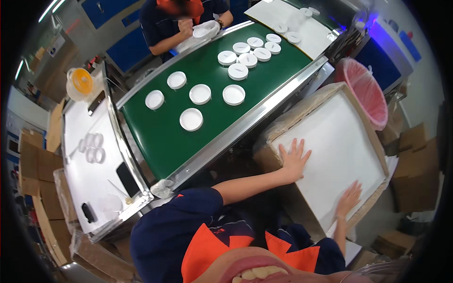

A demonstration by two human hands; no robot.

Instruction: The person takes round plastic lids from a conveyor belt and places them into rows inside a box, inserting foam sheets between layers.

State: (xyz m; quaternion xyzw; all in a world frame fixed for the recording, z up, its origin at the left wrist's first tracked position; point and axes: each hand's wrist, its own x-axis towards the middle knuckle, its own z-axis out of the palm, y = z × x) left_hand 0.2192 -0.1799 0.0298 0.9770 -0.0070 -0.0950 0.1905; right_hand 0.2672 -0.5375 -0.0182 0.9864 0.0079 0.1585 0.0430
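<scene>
A white sheet [337, 141] lies across the top of a large open cardboard box [273, 158] at my right, lined with clear plastic. My left hand [295, 162] rests flat on the sheet near the box's left side, fingers spread wide. Lower down, toward the right edge, my right hand [348, 200] also lies flat on it with fingers stretched out. Neither hand holds anything. What is under the sheet is hidden.
Left of the box runs a green conveyor belt [155, 134] carrying several round white lids [192, 120]. Across it, a co-worker [188, 28] handles a white piece. A pink-lined bin [365, 94] stands beyond the box; a white side table [89, 184] is far left.
</scene>
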